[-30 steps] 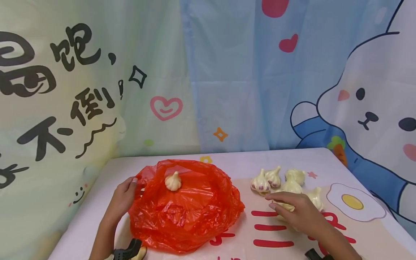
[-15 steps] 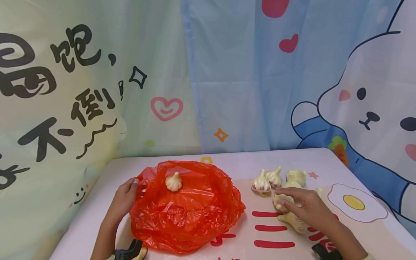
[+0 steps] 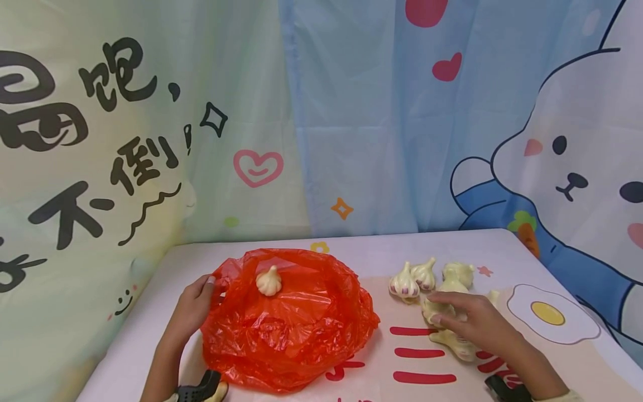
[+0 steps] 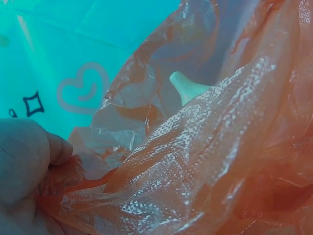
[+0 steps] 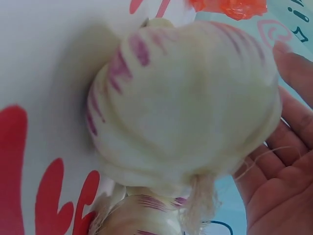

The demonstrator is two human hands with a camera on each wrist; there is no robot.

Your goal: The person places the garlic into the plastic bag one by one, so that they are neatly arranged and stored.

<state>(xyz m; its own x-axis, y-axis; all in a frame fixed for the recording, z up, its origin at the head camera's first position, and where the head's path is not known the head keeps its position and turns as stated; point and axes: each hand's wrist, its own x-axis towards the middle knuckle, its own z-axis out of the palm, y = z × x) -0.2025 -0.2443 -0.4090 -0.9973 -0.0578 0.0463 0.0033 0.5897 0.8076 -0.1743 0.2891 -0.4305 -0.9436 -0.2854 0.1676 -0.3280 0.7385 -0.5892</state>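
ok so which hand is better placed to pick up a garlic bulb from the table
Probably the right hand: it is right at one garlic bulb, while the left hand, farther off, holds the edge of the red plastic bag.

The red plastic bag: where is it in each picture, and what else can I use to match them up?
Head: the red plastic bag is in the lower half, just left of centre.
Left wrist: the red plastic bag fills much of the right and lower parts.
Right wrist: only a scrap of the red plastic bag shows, at the top edge, right of centre.
Shared landmark: the heart outline.
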